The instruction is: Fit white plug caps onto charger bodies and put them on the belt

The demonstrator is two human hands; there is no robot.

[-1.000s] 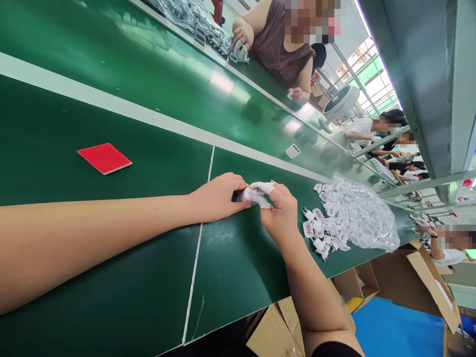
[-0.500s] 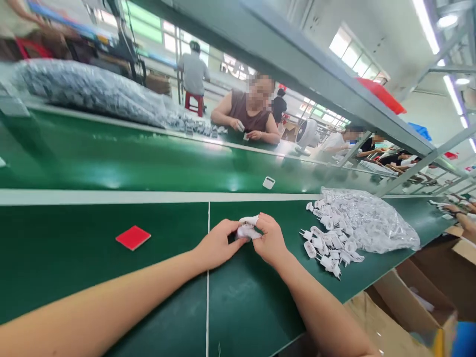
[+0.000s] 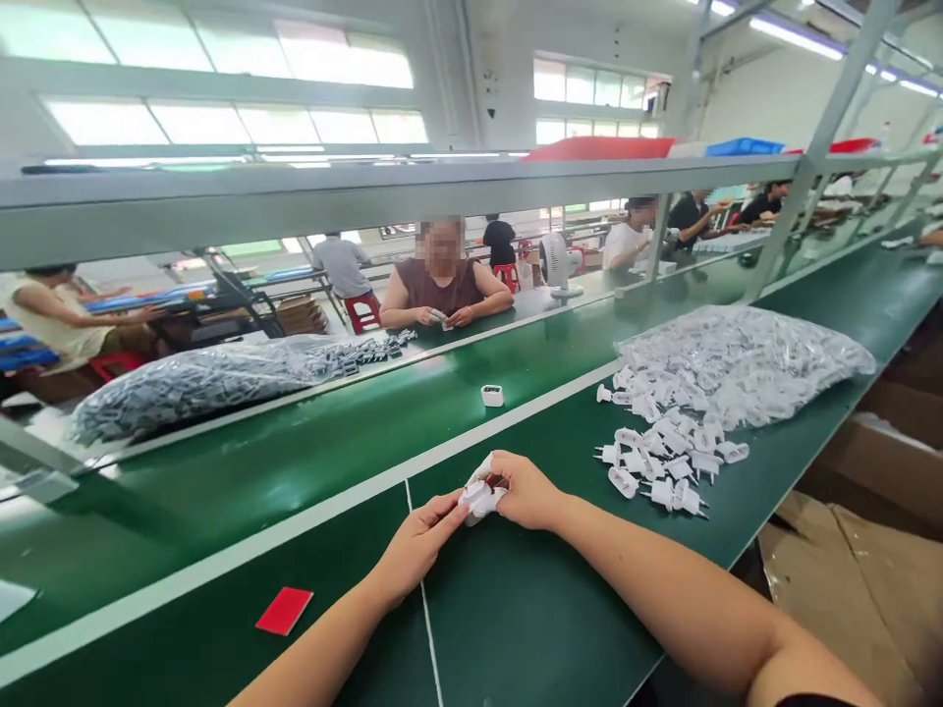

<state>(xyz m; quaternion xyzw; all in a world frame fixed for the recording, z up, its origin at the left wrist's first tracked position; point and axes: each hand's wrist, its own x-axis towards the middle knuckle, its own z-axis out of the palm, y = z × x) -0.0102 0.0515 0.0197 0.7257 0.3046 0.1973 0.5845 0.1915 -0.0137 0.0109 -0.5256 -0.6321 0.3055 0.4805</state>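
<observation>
Both hands meet over the green table around a small white plastic plug part [image 3: 477, 499]. My left hand [image 3: 421, 540] pinches its left side with thumb and fingers. From the right, my right hand [image 3: 526, 491] closes on it with curled fingers; white coverings show on some fingertips. The fingers hide much of the part, so its exact shape is unclear. To the right lies a loose pile of white two-pin plug parts [image 3: 667, 457]. Beyond my hands, a white plastic housing [image 3: 492, 396] with an opening sits on the green conveyor belt [image 3: 398, 417].
A clear plastic bag [image 3: 751, 358] of white plug parts lies behind the pile. A red square [image 3: 284, 611] is on the table at left. Across the belt sit a co-worker [image 3: 446, 285] and a bag of grey parts [image 3: 198, 383]. A metal shelf [image 3: 331, 196] spans above; cardboard [image 3: 847, 589] stands below right.
My view has turned and levelled, so the table edge and shelf run at a different slant. Both hands stay together on the white plug part, which now shows more between the fingers.
</observation>
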